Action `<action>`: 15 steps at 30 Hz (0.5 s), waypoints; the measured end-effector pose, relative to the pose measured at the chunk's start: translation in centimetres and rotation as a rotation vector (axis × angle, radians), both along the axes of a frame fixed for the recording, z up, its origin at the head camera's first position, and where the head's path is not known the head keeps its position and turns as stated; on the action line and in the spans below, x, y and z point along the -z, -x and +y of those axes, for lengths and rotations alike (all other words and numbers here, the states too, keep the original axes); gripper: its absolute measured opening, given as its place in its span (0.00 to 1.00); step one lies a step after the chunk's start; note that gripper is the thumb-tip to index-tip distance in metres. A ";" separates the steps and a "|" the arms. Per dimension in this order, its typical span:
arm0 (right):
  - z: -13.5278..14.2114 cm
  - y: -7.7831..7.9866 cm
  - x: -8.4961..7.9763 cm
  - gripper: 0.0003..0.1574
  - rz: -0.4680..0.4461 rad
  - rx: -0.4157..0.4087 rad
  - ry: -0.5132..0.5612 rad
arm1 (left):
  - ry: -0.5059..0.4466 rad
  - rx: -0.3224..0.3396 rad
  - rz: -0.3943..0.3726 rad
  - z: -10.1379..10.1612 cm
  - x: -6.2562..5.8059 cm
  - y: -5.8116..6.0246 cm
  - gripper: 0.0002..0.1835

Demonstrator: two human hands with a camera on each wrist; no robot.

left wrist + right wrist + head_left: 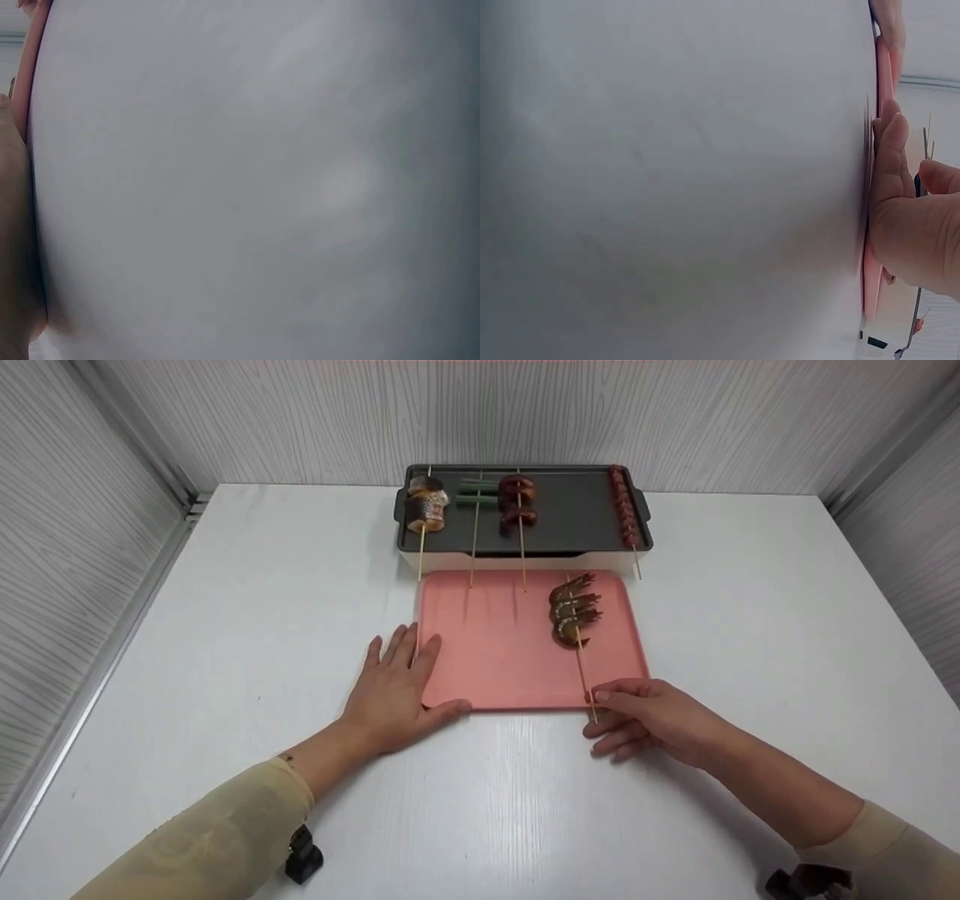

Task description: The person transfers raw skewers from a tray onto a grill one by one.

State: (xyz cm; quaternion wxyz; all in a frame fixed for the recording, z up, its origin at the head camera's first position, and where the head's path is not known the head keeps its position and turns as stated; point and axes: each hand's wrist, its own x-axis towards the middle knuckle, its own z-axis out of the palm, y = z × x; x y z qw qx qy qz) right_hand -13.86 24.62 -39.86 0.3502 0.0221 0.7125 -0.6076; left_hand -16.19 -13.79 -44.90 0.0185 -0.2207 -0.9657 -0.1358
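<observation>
On the right part of a pink tray [495,660] lies a skewer of brown shrimp [575,611], its bare stick pointing toward the front edge. My right hand [660,720] pinches the stick's lower end between thumb and forefinger, over the tray's front right corner; its other fingers are lower, beside the edge. My left hand [397,690] rests spread at the tray's front left corner, thumb along the front edge and fingers beside the left side. The right wrist view shows the right hand's fingers [891,150] low by the tray rim.
Behind the tray stands a dark grill plate [574,510] on a white base. Across it lie a skewer of thick browned chunks [427,510], one of green sticks [478,495], one of reddish-brown pieces [517,502] and one of small red pieces [624,506]. Wood-patterned panels [525,420] enclose the white table [300,547].
</observation>
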 end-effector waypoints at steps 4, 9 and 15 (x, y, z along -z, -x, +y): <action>0.0 -0.2 -0.2 0.29 0.002 -0.001 0.015 | 0.005 -0.008 -0.008 0.1 0.0 0.0 0.61; 0.0 -0.2 -0.7 0.29 0.036 0.002 0.004 | 0.011 -0.012 -0.009 0.1 0.0 0.0 0.61; 0.2 -0.3 -1.7 0.28 0.075 0.013 -0.040 | 0.003 -0.008 -0.002 0.0 0.0 0.0 0.61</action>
